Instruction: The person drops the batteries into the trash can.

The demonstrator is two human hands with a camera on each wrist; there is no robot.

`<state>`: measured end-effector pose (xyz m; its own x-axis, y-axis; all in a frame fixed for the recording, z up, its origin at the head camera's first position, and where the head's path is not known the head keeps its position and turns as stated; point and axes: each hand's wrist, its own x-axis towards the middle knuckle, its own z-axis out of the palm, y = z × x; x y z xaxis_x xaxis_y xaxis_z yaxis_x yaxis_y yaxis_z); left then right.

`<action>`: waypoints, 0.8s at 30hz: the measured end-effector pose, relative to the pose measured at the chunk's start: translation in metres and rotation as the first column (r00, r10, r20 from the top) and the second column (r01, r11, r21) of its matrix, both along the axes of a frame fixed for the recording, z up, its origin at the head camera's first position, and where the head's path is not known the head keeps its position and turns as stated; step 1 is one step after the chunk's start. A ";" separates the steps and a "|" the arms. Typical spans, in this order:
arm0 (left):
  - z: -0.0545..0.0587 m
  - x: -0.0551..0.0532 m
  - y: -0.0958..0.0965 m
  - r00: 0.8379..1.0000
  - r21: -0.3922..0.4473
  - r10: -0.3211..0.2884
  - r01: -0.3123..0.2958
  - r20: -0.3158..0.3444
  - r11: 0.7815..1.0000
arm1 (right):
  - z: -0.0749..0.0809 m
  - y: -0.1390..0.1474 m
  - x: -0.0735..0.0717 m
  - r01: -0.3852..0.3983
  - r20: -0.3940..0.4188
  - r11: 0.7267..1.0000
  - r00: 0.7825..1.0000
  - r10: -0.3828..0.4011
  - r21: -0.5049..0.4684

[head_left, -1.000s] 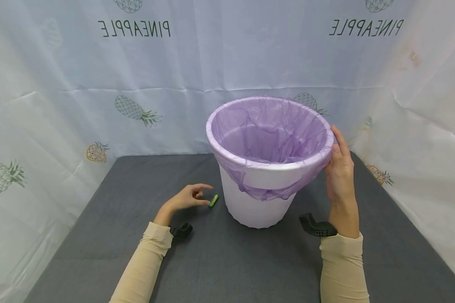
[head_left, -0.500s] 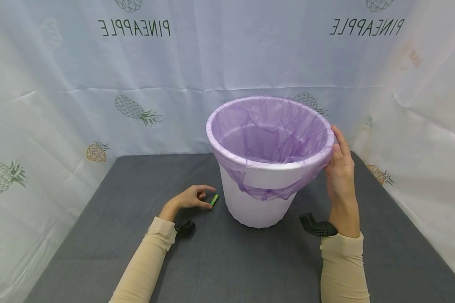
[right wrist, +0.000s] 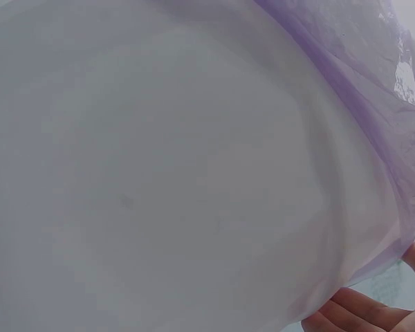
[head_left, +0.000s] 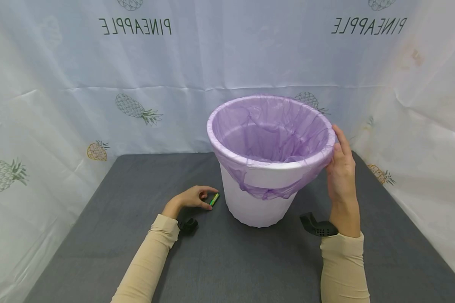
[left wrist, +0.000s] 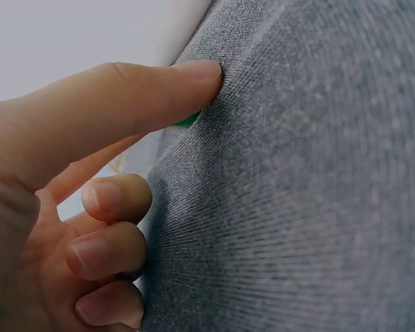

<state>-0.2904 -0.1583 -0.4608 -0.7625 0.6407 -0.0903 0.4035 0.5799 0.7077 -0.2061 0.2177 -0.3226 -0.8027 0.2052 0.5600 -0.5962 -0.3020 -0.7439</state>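
Observation:
A small green battery [head_left: 214,199] lies on the dark cloth, just left of the bin's base. My left hand [head_left: 189,198] is down at the cloth, its thumb and index finger pinching the battery end to end. In the left wrist view, the thumb [left wrist: 124,97] hides most of the battery [left wrist: 188,120]; the other fingers curl back. A white trash bin [head_left: 258,210] stands upright, lined with a purple bag [head_left: 265,122] folded over its rim. My right hand [head_left: 340,172] rests against the bin's right side, fingers [right wrist: 366,312] extended under the rim.
Dark grey cloth [head_left: 110,252] covers the table. White curtains printed with pineapples hang behind [head_left: 197,54] and at both sides. Black wrist cameras sit on the left wrist [head_left: 187,225] and right wrist [head_left: 318,226].
My left hand has moved slightly right, its thumb and index finger closing in on the battery's two ends. The right hand and the bin have stayed in place.

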 end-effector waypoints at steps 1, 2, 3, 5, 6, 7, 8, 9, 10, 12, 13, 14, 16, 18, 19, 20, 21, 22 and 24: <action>0.000 0.000 0.000 1.000 -0.005 -0.002 0.002 -0.005 1.000 | 0.000 0.000 0.000 0.001 0.002 1.000 1.000 -0.001 0.001; -0.001 0.000 0.000 1.000 -0.011 0.001 -0.001 -0.010 1.000 | 0.000 0.000 0.000 0.002 0.002 1.000 1.000 -0.002 0.003; -0.001 0.000 0.000 1.000 -0.014 0.003 -0.003 -0.015 1.000 | 0.000 0.000 0.000 0.004 0.003 1.000 1.000 -0.004 0.006; -0.002 0.000 0.001 1.000 -0.020 0.016 -0.016 -0.020 1.000 | 0.000 0.000 0.000 0.004 0.004 1.000 1.000 -0.004 0.007; -0.003 0.001 0.001 0.999 -0.020 0.023 -0.023 -0.024 1.000 | 0.000 0.000 0.001 0.004 0.003 1.000 1.000 -0.004 0.008; -0.003 0.001 0.001 0.999 -0.019 0.032 -0.033 -0.026 0.999 | 0.000 0.000 0.000 0.004 0.003 1.000 1.000 -0.004 0.008; -0.003 0.002 0.001 0.999 -0.018 0.043 -0.043 -0.027 0.999 | 0.000 0.000 0.000 0.004 0.004 1.000 1.000 -0.004 0.006; -0.004 0.002 0.001 0.998 -0.014 0.049 -0.049 -0.025 0.999 | 0.000 0.000 0.000 0.004 0.005 1.000 1.000 -0.004 0.005; -0.004 0.002 0.002 0.998 -0.011 0.055 -0.056 -0.023 0.998 | 0.000 0.000 0.000 0.004 0.006 1.000 1.000 -0.004 0.005; -0.005 0.003 0.001 0.998 -0.003 0.067 -0.067 -0.021 0.998 | 0.000 0.000 0.000 0.008 0.011 1.000 1.000 -0.008 0.007; -0.005 0.003 0.001 0.997 0.002 0.069 -0.069 -0.020 0.998 | 0.000 0.000 0.000 0.009 0.014 1.000 1.000 -0.009 0.008; -0.005 0.003 0.001 0.997 0.004 0.070 -0.070 -0.020 0.998 | 0.000 0.000 -0.001 0.010 0.015 1.000 1.000 -0.010 0.009; -0.005 0.004 0.001 0.997 0.008 0.071 -0.071 -0.019 0.997 | 0.000 0.000 0.000 0.009 0.014 1.000 1.000 -0.009 0.012; -0.004 0.005 0.000 0.997 0.014 0.073 -0.073 -0.016 0.997 | -0.001 0.000 0.000 0.005 0.010 1.000 1.000 -0.005 0.008; -0.004 0.005 0.000 0.997 0.018 0.075 -0.075 -0.016 0.997 | -0.001 0.000 0.000 0.002 0.007 1.000 1.000 -0.002 0.006; -0.004 0.006 0.000 0.997 0.021 0.077 -0.076 -0.016 0.997 | -0.001 0.000 0.000 0.001 0.005 1.000 1.000 -0.001 0.005; -0.004 0.006 0.000 0.997 0.029 0.080 -0.079 -0.013 0.996 | -0.001 0.000 0.000 -0.001 0.003 1.000 1.000 0.001 0.004; -0.003 0.006 -0.001 0.996 0.038 0.083 -0.083 -0.012 0.996 | -0.001 0.001 0.000 -0.001 0.002 1.000 1.000 0.001 0.003; -0.003 0.007 -0.001 0.996 0.056 0.089 -0.088 -0.018 0.995 | -0.001 0.001 0.000 -0.002 -0.002 1.000 1.000 0.002 -0.001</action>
